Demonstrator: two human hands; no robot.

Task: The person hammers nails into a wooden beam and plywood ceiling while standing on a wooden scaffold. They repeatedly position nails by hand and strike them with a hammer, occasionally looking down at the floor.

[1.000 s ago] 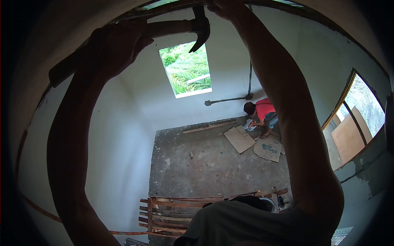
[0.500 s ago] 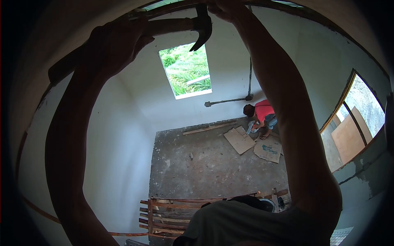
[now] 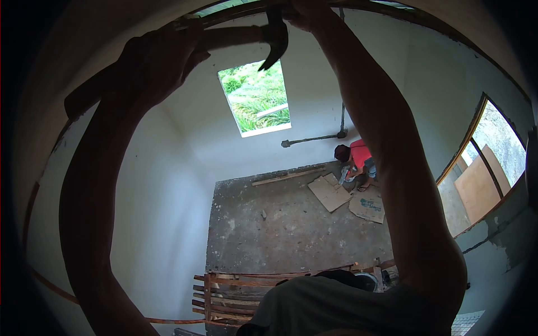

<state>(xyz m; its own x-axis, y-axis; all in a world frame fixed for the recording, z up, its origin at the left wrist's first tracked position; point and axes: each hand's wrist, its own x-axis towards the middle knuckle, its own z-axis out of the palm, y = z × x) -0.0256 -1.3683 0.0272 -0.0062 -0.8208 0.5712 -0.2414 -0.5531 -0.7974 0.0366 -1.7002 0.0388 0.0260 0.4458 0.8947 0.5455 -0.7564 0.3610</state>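
High at the upper left, my left hand point(image 3: 157, 64) is wrapped round the handle of a claw hammer point(image 3: 232, 37). The hammer's dark head is at the top centre, its claw curving down over the window. My right hand point(image 3: 302, 14) is raised at the top edge, just right of the hammer head, against the dark frame point(image 3: 241, 12) overhead. Its fingers are dark and partly cut off, so whether they hold anything cannot be made out.
Below, a person in a red top point(image 3: 360, 154) crouches by cardboard sheets point(image 3: 329, 192) on the concrete floor point(image 3: 252, 224). Wooden slats point(image 3: 232, 281) stand under me. A window opening point(image 3: 255, 98) is ahead, and another framed opening point(image 3: 485, 162) is at right.
The view has shifted very slightly. The hammer and both hands stay in nearly the same place, with my right forearm a little further left.
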